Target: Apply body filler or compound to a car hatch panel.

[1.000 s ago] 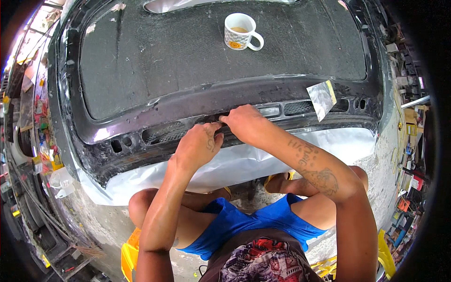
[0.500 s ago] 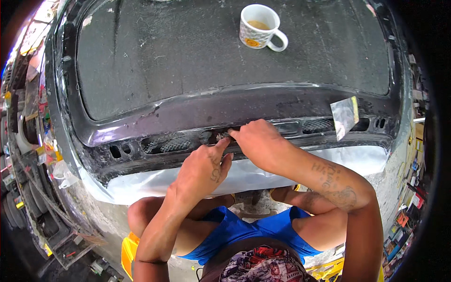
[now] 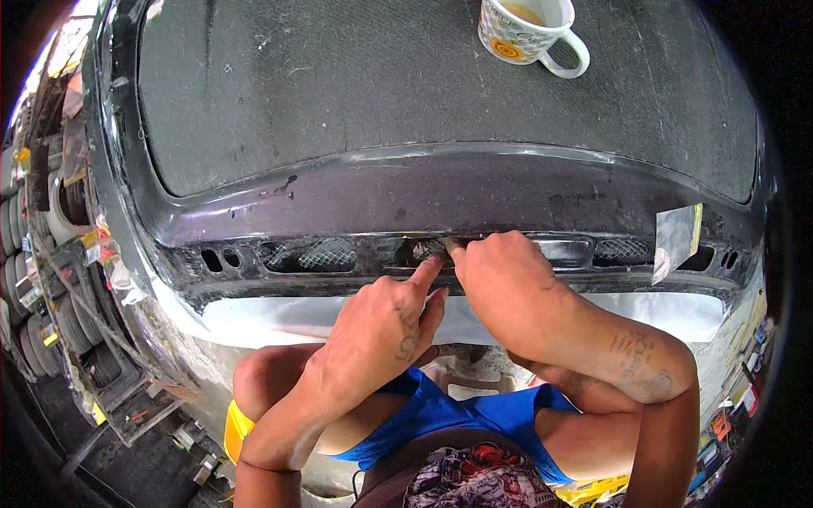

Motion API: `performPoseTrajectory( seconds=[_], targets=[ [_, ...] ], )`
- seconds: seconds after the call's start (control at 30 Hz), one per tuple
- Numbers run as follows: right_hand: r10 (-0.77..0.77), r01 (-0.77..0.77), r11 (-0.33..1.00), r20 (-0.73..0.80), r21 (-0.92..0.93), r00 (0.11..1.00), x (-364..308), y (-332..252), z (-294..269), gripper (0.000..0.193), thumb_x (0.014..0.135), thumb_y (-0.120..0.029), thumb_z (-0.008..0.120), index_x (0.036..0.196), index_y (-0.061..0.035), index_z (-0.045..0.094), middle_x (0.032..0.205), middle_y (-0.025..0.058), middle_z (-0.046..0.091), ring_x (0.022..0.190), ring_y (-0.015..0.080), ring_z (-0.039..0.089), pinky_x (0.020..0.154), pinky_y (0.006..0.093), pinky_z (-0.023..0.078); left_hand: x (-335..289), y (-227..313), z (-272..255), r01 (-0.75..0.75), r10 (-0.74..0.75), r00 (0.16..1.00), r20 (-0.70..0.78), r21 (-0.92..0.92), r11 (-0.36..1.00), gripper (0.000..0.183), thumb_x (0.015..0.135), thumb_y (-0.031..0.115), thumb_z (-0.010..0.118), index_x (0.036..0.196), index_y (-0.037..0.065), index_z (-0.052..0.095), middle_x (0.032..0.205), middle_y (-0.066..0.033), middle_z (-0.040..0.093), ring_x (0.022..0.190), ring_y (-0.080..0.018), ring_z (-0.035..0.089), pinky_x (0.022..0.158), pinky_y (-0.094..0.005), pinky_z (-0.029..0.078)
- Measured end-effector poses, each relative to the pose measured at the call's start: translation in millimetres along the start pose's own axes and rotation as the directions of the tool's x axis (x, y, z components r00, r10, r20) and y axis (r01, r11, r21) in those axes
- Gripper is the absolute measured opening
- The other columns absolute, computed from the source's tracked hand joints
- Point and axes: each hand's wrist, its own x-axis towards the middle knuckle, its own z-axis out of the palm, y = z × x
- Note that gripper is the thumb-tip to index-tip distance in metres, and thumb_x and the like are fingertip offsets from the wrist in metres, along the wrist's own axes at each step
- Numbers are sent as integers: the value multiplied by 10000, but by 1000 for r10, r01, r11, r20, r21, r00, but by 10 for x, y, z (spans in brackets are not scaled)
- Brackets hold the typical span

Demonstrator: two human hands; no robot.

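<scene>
A dark, scuffed car panel point(image 3: 339, 186) lies before me, with slots along its near edge. At the middle slot point(image 3: 423, 250), both my hands meet close together. The index finger of my left hand point(image 3: 377, 326) stretches out and touches the inside of the slot; its thumb stands apart. To its right, my right hand point(image 3: 504, 271) has its fingers curled in and its fingertips at the slot's upper edge. Whatever it pinches, if anything, is hidden. Metal mesh point(image 3: 318, 254) shows through a slot to the left.
A white patterned mug point(image 3: 525, 34) with a brown drink stands on the panel's far part. A small grey sheet point(image 3: 676, 244) hangs at the right slots. White sheeting point(image 3: 271, 322) runs beneath the near edge. Tyres point(image 3: 63, 313) and a cluttered rack stand at the left.
The view has shifted, so the panel's right part, the mug and the grey sheet sit farther right. Both hands stay at the middle slot, with the left index finger still reaching into it.
</scene>
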Motion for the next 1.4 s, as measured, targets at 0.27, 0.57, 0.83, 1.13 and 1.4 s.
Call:
performPoseTrajectory(
  seconds=[0.27,0.57,0.83,1.13,1.4],
  targets=[
    [17,-18,1000,19,24,1000,23,-13,35,98,697,-156,715,771,-100,744,737,61,697,756,203,715,656,311,566,9,1,-42,-23,21,999,48,42,999,332,919,175,585,1188,-19,571,530,-184,541,497,-395,566,470,-490,458],
    [27,-27,1000,-10,12,1000,23,-11,52,105,687,-146,716,777,-101,748,737,57,697,760,194,716,658,307,566,-6,-38,-13,-49,46,998,40,68,996,361,922,174,579,1228,-17,560,536,-187,547,503,-395,574,473,-494,462],
    [52,-51,998,-26,49,998,27,-19,51,102,688,-142,715,774,-97,747,750,70,702,772,202,716,681,310,567,3,-15,-48,-50,44,997,70,80,996,374,924,177,571,1231,-36,558,543,-191,555,517,-394,584,482,-497,465],
    [56,-55,997,-25,47,998,27,-21,67,95,693,-132,717,777,-99,746,732,68,697,760,205,717,660,312,567,-3,-27,-50,-53,47,996,79,80,995,383,928,175,565,1239,-48,547,547,-200,560,516,-397,590,479,-497,466],
    [38,-37,999,-40,36,998,25,-5,32,86,733,-124,692,798,-98,742,742,72,705,768,210,720,672,323,572,-63,-4,-56,-67,60,996,70,90,994,419,931,178,558,1279,-54,520,532,-197,555,499,-402,586,465,-490,461]
  ],
)
